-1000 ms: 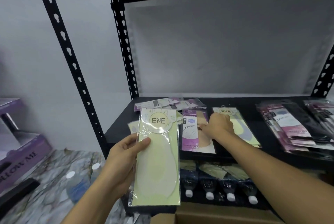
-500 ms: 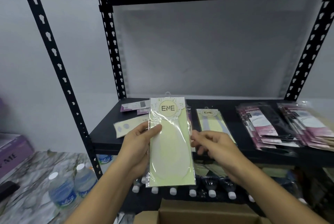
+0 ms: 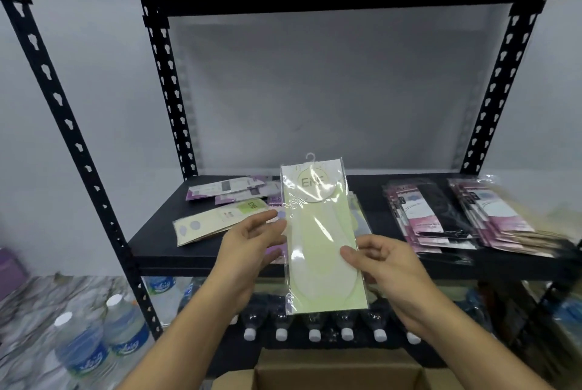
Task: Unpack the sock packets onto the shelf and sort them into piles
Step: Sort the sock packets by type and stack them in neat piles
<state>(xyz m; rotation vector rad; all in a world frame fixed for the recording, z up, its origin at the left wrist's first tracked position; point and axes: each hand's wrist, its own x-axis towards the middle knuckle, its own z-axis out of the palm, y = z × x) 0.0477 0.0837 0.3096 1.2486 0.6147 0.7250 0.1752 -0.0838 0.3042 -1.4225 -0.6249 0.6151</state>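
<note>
**Ana:** Black steel shelving against a pale wall, and the middle shelf (image 3: 163, 251) carries the sorted piles. What worries you?

**Ben:** The pale green sock packet (image 3: 321, 241) is upright in the air, just in front of the shelf's front edge. The right hand (image 3: 390, 267) pinches its right edge, thumb on the front. The left hand (image 3: 252, 244) has its fingers spread loose at the left edge; I cannot tell if they touch.

**Ana:** So 1 hand carries it.

**Ben:** I think so, and the wrapper is glossy film. It could slip and drop into the open cardboard box (image 3: 337, 374) or among the capped bottles (image 3: 315, 334) on the lower shelf.

**Ana:** And sorting errors?

**Ben:** The green packets (image 3: 220, 221) near the front-left corner look like its match. The pink and black packets (image 3: 431, 216) fill the right end, overhanging the front edge, so a nudge could tip them.

**Ana:** Any writing?

**Ben:** "ENE" on the held packet's round label, blurred by glare. The water bottles (image 3: 104, 345) left of the shelving have blue labels I cannot read.
</note>
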